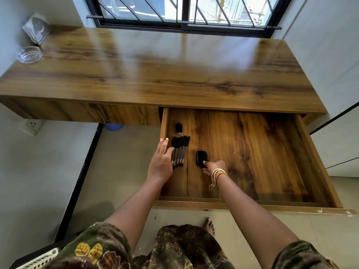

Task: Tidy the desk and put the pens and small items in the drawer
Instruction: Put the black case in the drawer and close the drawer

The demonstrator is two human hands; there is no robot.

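Pens [179, 151] lie bunched in the open drawer [272, 152], near its left wall, long axes running front to back with caps toward the desk [155, 74].

Left hand [161, 164] lies flat and spread, gripping nothing, its fingers along the left side of the bunch and their tips reaching the drawer's left wall; the hand covers the lower end of the nearest pen. Right hand [214, 167], palm down with cords at the wrist, pinches the near edge of a small black case [201, 158] that rests on the drawer floor right of the pens. A black plug [179, 127] sits behind the pens, toward the back left corner; its details are too small to make out. At the desk's far left corner stand a glass dish [30, 54] and a clear stand [36, 29].
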